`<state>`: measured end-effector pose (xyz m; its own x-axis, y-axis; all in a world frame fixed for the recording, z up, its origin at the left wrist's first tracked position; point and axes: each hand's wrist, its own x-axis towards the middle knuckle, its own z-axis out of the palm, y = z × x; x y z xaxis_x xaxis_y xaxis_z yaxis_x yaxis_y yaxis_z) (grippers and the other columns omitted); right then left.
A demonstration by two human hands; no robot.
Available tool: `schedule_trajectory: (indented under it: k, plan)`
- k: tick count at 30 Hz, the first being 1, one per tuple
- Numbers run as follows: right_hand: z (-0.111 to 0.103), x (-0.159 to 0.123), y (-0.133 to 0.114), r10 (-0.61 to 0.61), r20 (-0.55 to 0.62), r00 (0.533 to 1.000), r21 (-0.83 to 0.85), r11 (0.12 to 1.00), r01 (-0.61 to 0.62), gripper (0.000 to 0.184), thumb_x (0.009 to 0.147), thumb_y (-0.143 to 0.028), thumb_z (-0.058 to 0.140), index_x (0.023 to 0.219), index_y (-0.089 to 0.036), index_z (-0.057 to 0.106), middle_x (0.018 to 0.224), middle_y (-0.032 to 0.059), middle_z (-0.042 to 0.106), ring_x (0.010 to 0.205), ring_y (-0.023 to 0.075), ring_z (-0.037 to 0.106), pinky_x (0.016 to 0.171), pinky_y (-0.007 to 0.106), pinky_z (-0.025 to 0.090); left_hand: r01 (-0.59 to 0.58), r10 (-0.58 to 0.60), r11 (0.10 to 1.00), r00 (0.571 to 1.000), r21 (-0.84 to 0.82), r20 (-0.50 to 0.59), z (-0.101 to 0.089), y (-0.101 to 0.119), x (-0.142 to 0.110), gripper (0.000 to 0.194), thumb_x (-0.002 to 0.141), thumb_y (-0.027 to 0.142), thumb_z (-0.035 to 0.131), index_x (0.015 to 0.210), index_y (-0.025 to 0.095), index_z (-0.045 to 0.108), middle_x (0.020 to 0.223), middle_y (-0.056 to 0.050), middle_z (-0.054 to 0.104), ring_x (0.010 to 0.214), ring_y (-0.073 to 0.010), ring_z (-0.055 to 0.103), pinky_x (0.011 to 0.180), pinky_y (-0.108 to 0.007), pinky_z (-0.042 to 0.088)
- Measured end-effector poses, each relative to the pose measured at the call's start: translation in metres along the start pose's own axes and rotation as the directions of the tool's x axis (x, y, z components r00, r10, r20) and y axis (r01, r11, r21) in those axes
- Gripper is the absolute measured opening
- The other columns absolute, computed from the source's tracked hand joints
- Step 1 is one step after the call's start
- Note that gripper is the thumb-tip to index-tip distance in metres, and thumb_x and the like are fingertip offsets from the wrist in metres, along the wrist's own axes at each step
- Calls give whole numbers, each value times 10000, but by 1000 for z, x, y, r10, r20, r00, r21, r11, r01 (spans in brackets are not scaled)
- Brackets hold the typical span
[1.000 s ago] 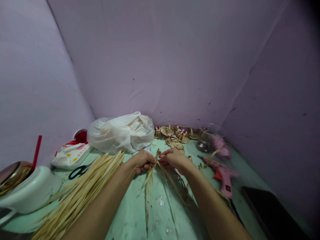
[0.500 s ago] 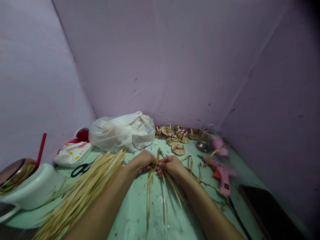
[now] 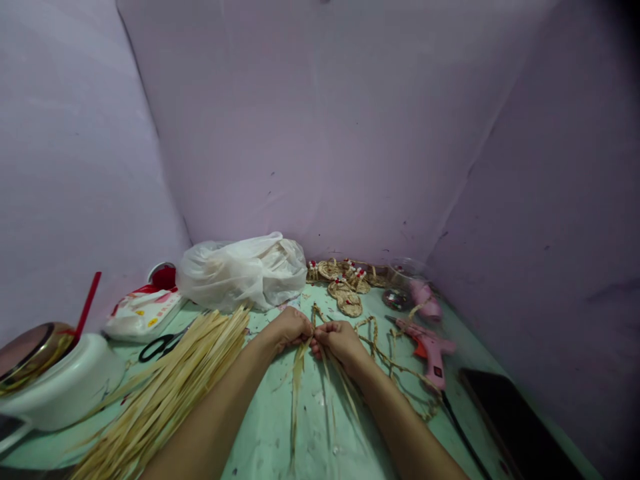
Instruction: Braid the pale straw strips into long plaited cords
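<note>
In the middle of the green table, my left hand (image 3: pixel 290 328) and my right hand (image 3: pixel 339 341) are close together. Each is closed on the dried straw strands (image 3: pixel 297 380) of one braid. Its short plaited end (image 3: pixel 315 312) pokes up past my fingertips, and loose strands trail down toward me below both hands. A longer braided cord (image 3: pixel 395 363) lies looped on the table to the right of my right hand. Beside my left forearm lies a thick bundle of pale straw strips (image 3: pixel 175 387). My fingers hide the exact crossing of the strands.
On the right are a pink glue gun (image 3: pixel 425 343) with its cord, a pink spool (image 3: pixel 425 300) and a dark phone-like slab (image 3: pixel 510 420). Woven ornaments (image 3: pixel 345 293) and a plastic bag (image 3: pixel 245 270) stand by the back wall. Scissors (image 3: pixel 157 347), a wipes pack (image 3: pixel 144 313) and a white pot (image 3: pixel 75 380) are left.
My right hand has come down and closed in beside my left on the braid. Loose strands under it have shifted. The view has tilted slightly.
</note>
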<state>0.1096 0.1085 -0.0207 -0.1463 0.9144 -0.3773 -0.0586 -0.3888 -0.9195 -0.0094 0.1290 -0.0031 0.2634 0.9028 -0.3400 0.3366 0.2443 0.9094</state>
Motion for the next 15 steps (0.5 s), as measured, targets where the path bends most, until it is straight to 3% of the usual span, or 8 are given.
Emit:
schedule_trajectory:
  k: [3, 8, 15]
  plan:
    - [2, 2, -4, 26, -62, 998, -4, 1000, -26, 170, 648, -94, 464, 485, -138, 484, 377, -20, 488, 324, 72, 427, 372, 189, 365, 11, -10, 1000, 1000, 15, -16, 0, 1, 0, 74, 479, 108, 460, 409, 132, 459, 301, 55, 324, 295, -37, 232, 340, -192, 123]
    - [0, 8, -5, -28, -132, 991, -224, 975, -2, 164, 582, -78, 453, 432, -135, 485, 293, -60, 354, 254, 36, 249, 301, 176, 170, 21, -21, 995, 1000, 102, 1, -3, 1, 2, 65, 490, 98, 460, 462, 122, 514, 314, 61, 329, 294, -42, 231, 339, -194, 136]
    - [-1, 9, -2, -65, -136, 989, -337, 941, 16, 117, 561, -109, 463, 470, -128, 534, 298, -57, 354, 284, 41, 256, 346, 187, 173, 58, -53, 939, 998, 340, -24, -17, 3, 3, 109, 530, 174, 538, 433, 133, 512, 327, 34, 381, 300, -60, 282, 353, -201, 199]
